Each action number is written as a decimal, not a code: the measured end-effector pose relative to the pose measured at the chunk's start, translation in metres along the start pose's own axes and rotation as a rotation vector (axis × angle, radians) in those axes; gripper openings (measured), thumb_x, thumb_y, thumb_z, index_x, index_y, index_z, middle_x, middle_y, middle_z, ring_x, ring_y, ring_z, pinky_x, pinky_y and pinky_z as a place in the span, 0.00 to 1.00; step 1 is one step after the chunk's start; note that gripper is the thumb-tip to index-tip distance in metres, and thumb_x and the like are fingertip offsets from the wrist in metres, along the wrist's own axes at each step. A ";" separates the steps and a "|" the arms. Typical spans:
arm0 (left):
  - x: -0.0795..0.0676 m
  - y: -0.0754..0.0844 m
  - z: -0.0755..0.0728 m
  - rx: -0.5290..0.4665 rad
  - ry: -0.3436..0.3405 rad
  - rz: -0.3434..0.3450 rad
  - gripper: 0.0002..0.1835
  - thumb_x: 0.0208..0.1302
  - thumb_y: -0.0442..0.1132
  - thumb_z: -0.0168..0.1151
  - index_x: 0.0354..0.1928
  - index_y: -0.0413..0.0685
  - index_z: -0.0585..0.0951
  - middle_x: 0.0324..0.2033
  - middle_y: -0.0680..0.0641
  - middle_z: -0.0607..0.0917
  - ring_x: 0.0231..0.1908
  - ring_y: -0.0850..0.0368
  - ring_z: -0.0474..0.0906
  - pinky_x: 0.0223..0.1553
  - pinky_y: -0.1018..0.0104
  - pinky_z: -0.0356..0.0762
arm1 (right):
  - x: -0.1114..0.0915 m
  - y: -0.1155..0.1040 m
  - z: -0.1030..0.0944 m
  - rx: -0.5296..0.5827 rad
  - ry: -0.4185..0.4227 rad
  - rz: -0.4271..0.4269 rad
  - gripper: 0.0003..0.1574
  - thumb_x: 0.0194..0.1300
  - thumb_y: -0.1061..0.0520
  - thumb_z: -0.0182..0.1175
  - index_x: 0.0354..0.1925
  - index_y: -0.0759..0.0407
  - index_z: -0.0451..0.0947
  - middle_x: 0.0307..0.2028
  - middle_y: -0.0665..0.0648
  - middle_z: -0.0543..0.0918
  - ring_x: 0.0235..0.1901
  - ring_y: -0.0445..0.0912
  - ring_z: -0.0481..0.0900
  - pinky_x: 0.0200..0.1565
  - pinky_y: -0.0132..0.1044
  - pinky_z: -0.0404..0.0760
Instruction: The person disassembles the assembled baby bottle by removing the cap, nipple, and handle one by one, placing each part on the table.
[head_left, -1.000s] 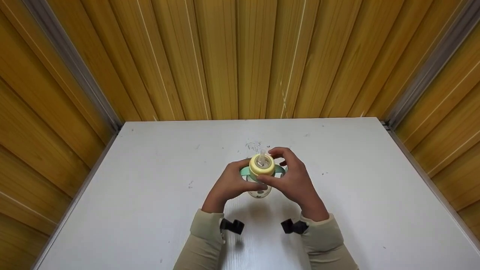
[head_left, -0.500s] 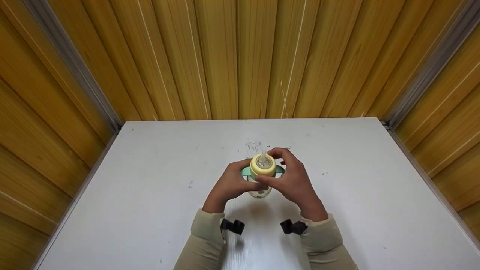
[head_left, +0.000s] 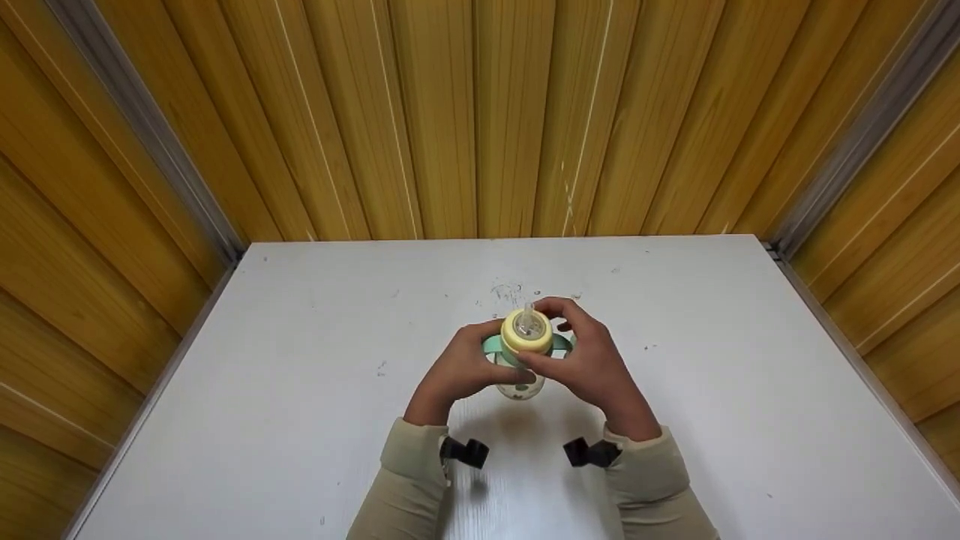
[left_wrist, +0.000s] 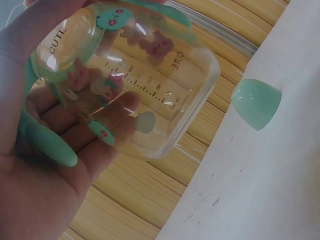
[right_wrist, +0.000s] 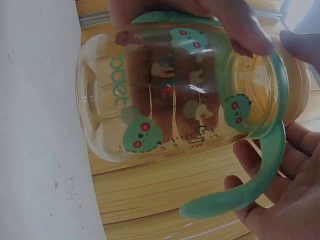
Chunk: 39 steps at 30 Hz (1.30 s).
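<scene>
A clear baby bottle [head_left: 517,390] with mint-green handles, a yellow collar [head_left: 527,345] and a translucent teat [head_left: 529,319] is held upright above the table. My left hand [head_left: 461,367] grips the bottle's body, its fingers curled behind it, as the left wrist view shows. My right hand [head_left: 592,360] has thumb and fingers around the yellow collar. Cartoon animal prints and a measuring scale mark the bottle wall [right_wrist: 170,90], and I see no liquid in it. One green handle [right_wrist: 250,190] hangs beside the right fingers. A mint-green domed cap [left_wrist: 256,104] rests on the table.
The white table [head_left: 315,420] carries small dark scuffs beyond the hands. Yellow wood-look panels [head_left: 442,120] rise at its back and both sides. Black camera mounts [head_left: 465,452] sit at both sleeve cuffs.
The bottle's top has shifted very slightly right and toward me, with small movement of the right hand. Both hands keep their hold.
</scene>
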<state>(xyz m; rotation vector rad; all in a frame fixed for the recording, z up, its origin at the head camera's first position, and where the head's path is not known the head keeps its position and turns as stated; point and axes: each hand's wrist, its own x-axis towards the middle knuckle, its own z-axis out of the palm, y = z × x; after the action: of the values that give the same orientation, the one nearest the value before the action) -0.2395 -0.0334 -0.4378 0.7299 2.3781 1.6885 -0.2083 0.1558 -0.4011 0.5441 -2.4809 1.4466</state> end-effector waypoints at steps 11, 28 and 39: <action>0.000 -0.001 -0.002 -0.036 -0.051 0.046 0.32 0.36 0.51 0.75 0.50 0.71 0.76 0.45 0.62 0.81 0.41 0.60 0.78 0.44 0.55 0.77 | 0.000 0.003 -0.002 0.028 -0.066 -0.027 0.36 0.45 0.47 0.71 0.54 0.41 0.69 0.48 0.43 0.76 0.49 0.37 0.72 0.50 0.43 0.69; -0.001 -0.003 -0.003 -0.072 -0.145 0.084 0.32 0.35 0.48 0.77 0.50 0.68 0.77 0.43 0.59 0.82 0.43 0.59 0.77 0.46 0.58 0.76 | -0.002 0.008 -0.009 0.231 -0.231 -0.077 0.36 0.51 0.57 0.65 0.58 0.45 0.67 0.54 0.49 0.74 0.51 0.50 0.72 0.52 0.46 0.70; -0.003 -0.002 -0.004 -0.100 -0.222 0.106 0.31 0.36 0.45 0.76 0.49 0.64 0.78 0.43 0.56 0.83 0.42 0.57 0.78 0.45 0.60 0.76 | -0.002 0.009 -0.014 0.338 -0.331 -0.194 0.34 0.51 0.63 0.62 0.59 0.55 0.67 0.54 0.55 0.74 0.53 0.48 0.72 0.55 0.39 0.69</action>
<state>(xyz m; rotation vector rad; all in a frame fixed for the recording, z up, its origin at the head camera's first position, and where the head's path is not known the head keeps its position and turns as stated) -0.2389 -0.0392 -0.4388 0.9852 2.1242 1.6540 -0.2106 0.1730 -0.4022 1.1391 -2.3305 1.8297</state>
